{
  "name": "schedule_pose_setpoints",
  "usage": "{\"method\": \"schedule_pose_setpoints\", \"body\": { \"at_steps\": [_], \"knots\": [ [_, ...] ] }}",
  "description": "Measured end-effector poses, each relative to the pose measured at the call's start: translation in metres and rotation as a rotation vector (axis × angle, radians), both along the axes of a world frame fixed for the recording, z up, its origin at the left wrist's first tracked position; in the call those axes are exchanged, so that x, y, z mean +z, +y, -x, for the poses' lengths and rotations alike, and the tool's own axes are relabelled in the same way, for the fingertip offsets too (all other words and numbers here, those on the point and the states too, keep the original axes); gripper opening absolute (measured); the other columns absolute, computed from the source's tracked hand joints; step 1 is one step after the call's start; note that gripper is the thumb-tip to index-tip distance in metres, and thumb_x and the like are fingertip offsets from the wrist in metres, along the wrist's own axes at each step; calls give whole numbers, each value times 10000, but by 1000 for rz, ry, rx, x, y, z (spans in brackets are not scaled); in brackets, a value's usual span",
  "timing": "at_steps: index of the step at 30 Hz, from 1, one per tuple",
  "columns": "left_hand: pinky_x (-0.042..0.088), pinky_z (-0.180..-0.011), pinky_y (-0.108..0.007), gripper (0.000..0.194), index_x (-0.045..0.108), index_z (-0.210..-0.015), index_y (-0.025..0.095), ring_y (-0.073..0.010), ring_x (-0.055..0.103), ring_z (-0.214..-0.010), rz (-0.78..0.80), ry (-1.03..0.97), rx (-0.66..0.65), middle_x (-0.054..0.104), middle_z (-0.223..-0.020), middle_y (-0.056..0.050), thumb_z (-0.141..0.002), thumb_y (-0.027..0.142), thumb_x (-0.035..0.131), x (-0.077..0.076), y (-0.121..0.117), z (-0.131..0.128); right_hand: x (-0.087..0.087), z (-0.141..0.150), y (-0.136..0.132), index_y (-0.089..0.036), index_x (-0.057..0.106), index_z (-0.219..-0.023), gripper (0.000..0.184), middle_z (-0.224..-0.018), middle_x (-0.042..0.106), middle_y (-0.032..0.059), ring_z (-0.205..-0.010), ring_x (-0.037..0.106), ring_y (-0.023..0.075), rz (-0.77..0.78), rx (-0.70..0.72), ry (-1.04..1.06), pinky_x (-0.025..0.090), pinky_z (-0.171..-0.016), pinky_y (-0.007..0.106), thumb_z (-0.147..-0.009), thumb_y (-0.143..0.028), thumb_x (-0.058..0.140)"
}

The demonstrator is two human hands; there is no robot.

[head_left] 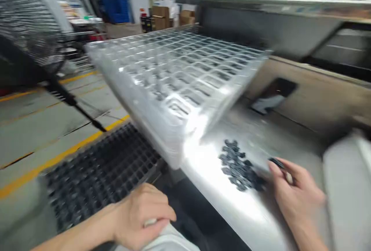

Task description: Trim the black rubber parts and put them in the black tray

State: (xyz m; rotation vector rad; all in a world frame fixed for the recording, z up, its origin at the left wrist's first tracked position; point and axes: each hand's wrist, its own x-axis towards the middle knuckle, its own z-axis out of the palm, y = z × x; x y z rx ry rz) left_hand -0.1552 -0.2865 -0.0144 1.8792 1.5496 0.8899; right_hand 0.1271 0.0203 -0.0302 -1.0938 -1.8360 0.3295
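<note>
Right hand [297, 195] pinching a small dark piece [276, 163] between thumb and fingers, just beside the heap of dark pieces [239, 166], spread on the steel sheet [232, 212] for easy reach! Left hand [142, 216] curled on a pale cloth [165, 241] (clenched or just resting, can't tell), near a tilted stack of clear trays [171, 84].

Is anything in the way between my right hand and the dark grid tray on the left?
Yes. The pile of dark parts lies on the steel surface beside your right hand, and the tilted stack of clear trays comes down between that pile and the dark grid tray.
</note>
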Motion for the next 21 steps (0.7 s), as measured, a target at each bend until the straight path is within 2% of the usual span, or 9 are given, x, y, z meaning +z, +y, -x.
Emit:
{"method": "schedule_pose_setpoints", "body": {
  "at_steps": [2,3,4,8,11,13,15,18,21],
  "knots": [
    [465,-662,-355,294,769,-1127,274,-209,633,-656,-6,-63,-183,692,-730,-71,-977,252,517,16,40,-35,-1,-12,-1,-227,761,-959,400,-856,748,90,-716,700,239,-41,18,48,537,-644,342,-898,-617,703],
    [462,-663,-343,276,761,-1126,254,-197,620,-649,5,-129,-204,684,-734,-67,-987,272,523,23,63,-50,-1,-14,-2,-223,758,-992,382,-879,758,77,-725,706,233,-37,33,65,543,-655,335,-905,-590,702],
    [458,-661,-326,251,748,-1111,234,-181,603,-645,14,-223,-174,670,-735,-57,-991,296,536,30,88,-64,2,-14,-3,-221,755,-1004,353,-892,764,68,-718,704,220,-43,46,93,544,-652,322,-913,-558,700],
    [401,-580,-247,218,620,-1045,201,-120,509,-606,45,-726,96,555,-703,12,-982,403,571,50,189,-114,16,-10,-10,-215,748,-997,249,-884,761,48,-695,686,186,-43,87,223,537,-620,282,-931,-452,703],
    [288,-464,-220,274,542,-1090,199,-88,412,-496,146,-936,125,520,-685,34,-987,451,526,53,243,-142,22,-12,-12,-210,742,-991,181,-872,752,36,-697,676,177,-28,118,308,528,-617,269,-937,-379,707],
    [236,-435,-216,326,544,-1092,184,-82,378,-463,219,-952,79,514,-662,32,-999,490,484,50,264,-154,23,-14,-11,-211,738,-993,154,-882,755,33,-712,676,176,-10,141,336,529,-633,269,-937,-349,705],
    [230,-433,-211,387,572,-1016,168,-78,356,-464,247,-937,9,474,-626,39,-989,546,494,45,273,-161,22,-15,-9,-213,742,-1001,149,-899,761,34,-720,673,177,8,166,331,530,-651,273,-939,-340,697],
    [238,-442,-199,447,581,-897,161,-66,329,-491,225,-959,-33,424,-617,53,-908,606,618,36,277,-165,19,-15,-8,-219,751,-1022,150,-890,757,27,-727,667,182,30,199,278,526,-673,283,-946,-329,682],
    [229,-446,-187,455,614,-919,151,-63,350,-515,203,-1035,17,471,-646,41,-852,594,696,24,276,-165,18,-14,-8,-232,756,-1065,162,-930,754,30,-798,684,200,44,276,233,535,-732,303,-980,-311,643]
  ]
}}
